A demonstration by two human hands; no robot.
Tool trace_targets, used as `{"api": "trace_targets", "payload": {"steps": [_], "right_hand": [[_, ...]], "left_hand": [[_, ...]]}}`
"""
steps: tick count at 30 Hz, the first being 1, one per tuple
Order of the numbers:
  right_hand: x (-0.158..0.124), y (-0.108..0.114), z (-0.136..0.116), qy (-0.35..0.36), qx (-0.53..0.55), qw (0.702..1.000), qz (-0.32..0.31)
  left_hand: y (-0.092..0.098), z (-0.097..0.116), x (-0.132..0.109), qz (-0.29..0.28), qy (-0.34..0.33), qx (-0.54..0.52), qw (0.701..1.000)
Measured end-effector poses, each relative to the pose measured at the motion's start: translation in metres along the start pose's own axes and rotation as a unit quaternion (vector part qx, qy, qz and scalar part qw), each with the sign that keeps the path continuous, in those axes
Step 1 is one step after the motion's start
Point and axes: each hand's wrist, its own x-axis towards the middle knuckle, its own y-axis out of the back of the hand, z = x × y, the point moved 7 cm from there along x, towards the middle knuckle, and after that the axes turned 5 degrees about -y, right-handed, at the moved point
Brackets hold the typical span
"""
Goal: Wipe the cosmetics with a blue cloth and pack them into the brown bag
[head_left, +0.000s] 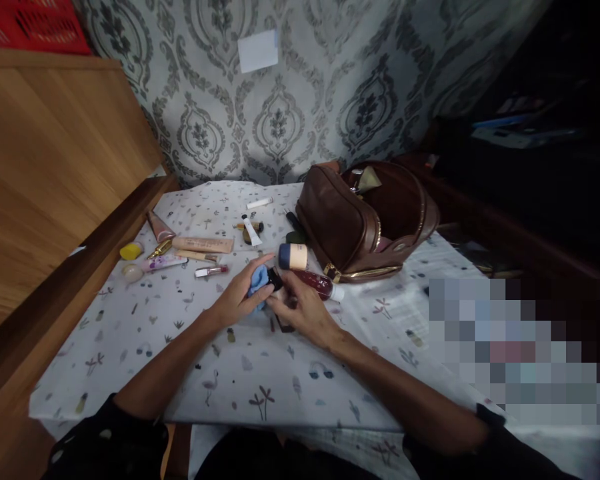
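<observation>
Through the head camera I have both hands together at mid-bench, and I take that spot as the clock's centre, twelve pointing at the wall. My left hand [237,297] is closed round a crumpled light-blue cloth [258,285], its thumb against a small glossy black piece [275,279]. My right hand [310,313] pinches narrowly at that same piece, index finger and thumb on its near side. A dark flat item [285,325] shows under the right fingers; I cannot tell whether it is held or lies on the bench [305,400], which wears a white printed cloth.

At three o'clock, just beside the right hand, lies a dark-red bottle with a white cap [321,285]. At one o'clock, near it, is a cream jar with a navy lid [298,256]. Farther out at two o'clock sits a brown leather bag [337,213], unzipped and gaping.

At eleven o'clock a small white tube [251,231] rests across darker pieces, with a slim white stick [259,203] beyond. A long beige tube [205,245] lies at ten, a short clear-and-red tube [211,271] nearer, and a yellow-capped container [131,251] well apart.
</observation>
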Motion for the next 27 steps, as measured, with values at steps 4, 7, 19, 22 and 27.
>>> {"api": "trace_targets", "payload": {"steps": [4,7,19,22,27], "right_hand": [[-0.003,0.002,-0.001,-0.004,-0.005,1.0,0.02],[-0.002,0.003,0.003,-0.019,0.028,0.999,0.025],[-0.003,-0.015,0.005,-0.057,0.22,0.967,-0.113],[-0.003,-0.017,0.01,-0.062,0.216,0.97,-0.092],[-0.003,-0.008,0.014,-0.04,0.067,0.997,0.018]], "left_hand": [[-0.001,0.002,0.0,0.005,-0.059,0.009,0.998],[-0.008,0.007,-0.002,-0.022,-0.094,0.024,0.995],[0.01,-0.007,-0.001,0.102,-0.007,0.055,0.993],[0.018,-0.011,-0.002,0.134,0.018,0.04,0.99],[0.005,0.01,-0.003,0.1,-0.074,0.11,0.986]]}}
